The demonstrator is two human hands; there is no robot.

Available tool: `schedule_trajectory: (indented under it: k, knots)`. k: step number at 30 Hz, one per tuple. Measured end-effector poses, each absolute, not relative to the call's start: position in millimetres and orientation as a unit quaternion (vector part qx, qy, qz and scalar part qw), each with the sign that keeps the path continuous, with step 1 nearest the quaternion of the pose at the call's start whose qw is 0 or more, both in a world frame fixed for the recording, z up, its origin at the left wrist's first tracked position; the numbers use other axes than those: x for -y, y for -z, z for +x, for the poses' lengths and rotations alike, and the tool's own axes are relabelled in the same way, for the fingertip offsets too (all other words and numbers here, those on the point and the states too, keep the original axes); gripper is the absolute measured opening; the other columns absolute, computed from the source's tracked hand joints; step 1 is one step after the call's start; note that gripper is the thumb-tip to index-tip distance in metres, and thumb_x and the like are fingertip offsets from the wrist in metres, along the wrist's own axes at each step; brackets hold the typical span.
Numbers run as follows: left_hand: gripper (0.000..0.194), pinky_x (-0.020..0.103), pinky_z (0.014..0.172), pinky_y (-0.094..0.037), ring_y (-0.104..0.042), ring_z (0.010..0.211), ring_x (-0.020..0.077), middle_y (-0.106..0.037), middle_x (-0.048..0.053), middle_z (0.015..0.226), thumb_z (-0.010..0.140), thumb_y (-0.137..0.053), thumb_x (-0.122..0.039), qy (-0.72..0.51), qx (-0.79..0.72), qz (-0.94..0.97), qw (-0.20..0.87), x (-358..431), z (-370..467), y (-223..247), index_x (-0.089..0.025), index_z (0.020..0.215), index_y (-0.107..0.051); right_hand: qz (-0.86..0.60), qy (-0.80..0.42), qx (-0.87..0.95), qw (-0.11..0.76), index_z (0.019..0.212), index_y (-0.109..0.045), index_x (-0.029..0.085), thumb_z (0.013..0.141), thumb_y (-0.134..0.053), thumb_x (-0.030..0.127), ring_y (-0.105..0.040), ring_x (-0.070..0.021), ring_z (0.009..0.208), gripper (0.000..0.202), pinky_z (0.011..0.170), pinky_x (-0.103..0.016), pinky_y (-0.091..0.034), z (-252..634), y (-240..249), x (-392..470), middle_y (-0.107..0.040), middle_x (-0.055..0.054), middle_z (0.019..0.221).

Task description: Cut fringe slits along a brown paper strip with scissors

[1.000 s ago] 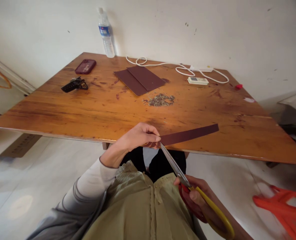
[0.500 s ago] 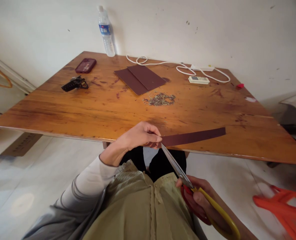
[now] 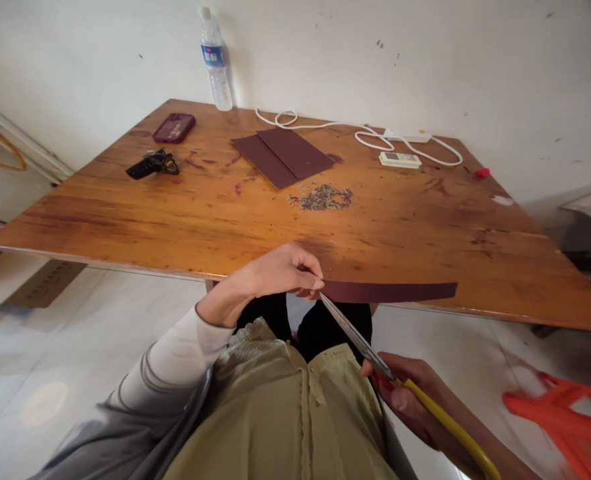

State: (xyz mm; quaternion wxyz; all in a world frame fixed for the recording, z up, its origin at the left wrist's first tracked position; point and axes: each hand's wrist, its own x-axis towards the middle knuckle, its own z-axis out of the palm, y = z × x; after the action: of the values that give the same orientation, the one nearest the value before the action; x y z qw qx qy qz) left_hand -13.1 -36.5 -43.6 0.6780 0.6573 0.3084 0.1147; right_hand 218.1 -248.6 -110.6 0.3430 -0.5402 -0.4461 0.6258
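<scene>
Between its thumb and fingers, my left hand (image 3: 288,270) pinches one end of a long dark maroon strip (image 3: 390,291), perhaps sandpaper or card. The strip reaches out to the right along the table's front edge. My right hand (image 3: 410,393) is closed around the handles of scissors (image 3: 355,337) with red and yellow grips. The scissor blades point up and left, their tips close to my left fingertips and the strip's held end. Whether the tips touch the strip, I cannot tell. Two maroon sheets (image 3: 295,157) overlap farther back on the table.
The wooden table (image 3: 200,227) bears a heap of small shreds (image 3: 324,197), a phone (image 3: 174,128), a black bunch of keys (image 3: 152,165), a water bottle (image 3: 218,67), a white cable with a power strip (image 3: 408,135) and a pale remote (image 3: 400,160). An orange stool (image 3: 550,413) stands at right.
The strip's free end has swung down toward the table's front edge. My right hand with the scissors has shifted slightly right and turned, hiding more of the red grip. My left hand keeps its pinch.
</scene>
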Motion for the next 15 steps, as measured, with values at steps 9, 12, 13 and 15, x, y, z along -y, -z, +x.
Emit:
schedule_trajectory:
  k: [9,12,13,15]
  knots:
    - [0.015,0.023,0.052,-0.038,-0.053,0.054,0.0116,-0.064,0.002,0.056,0.071,-0.065,-0.018,-0.086,-0.277,0.696,0.657,34.6,-16.0,42.6,-0.018,0.056,-0.068,-0.577,-0.590,0.447,0.346,0.091,-0.080,0.018,0.069,-0.080,0.077,-0.021,-0.0126,0.055,0.063,0.051,-0.031,-0.018,220.8,106.0,251.6,-0.036,0.006,0.059]
    - [0.016,0.023,0.052,-0.037,-0.053,0.053,0.0114,-0.064,0.002,0.055,0.071,-0.067,-0.019,-0.088,-0.281,0.693,0.658,35.1,-15.2,43.8,-0.018,0.055,-0.068,-0.584,-0.572,0.461,0.346,0.090,-0.080,0.020,0.069,-0.084,0.072,-0.023,-0.0132,0.054,0.057,0.051,-0.031,-0.019,224.8,108.8,250.0,-0.038,0.006,0.054]
    - [0.016,0.023,0.052,-0.038,-0.053,0.053,0.0114,-0.064,0.002,0.055,0.071,-0.067,-0.019,-0.095,-0.286,0.685,0.664,35.6,-14.4,44.9,-0.017,0.055,-0.068,-0.583,-0.570,0.465,0.345,0.091,-0.080,0.020,0.068,-0.085,0.071,-0.023,-0.0131,0.054,0.056,0.050,-0.031,-0.019,225.9,110.1,249.4,-0.039,0.006,0.054]
    - [0.015,0.023,0.053,-0.039,-0.054,0.054,0.0115,-0.064,0.003,0.056,0.071,-0.070,-0.021,-0.116,-0.301,0.657,0.681,37.3,-12.2,47.8,-0.017,0.057,-0.069,-0.570,-0.576,0.472,0.348,0.092,-0.079,0.020,0.070,-0.083,0.071,-0.024,-0.0128,0.053,0.056,0.047,-0.029,-0.018,226.2,112.4,249.5,-0.040,0.005,0.058]
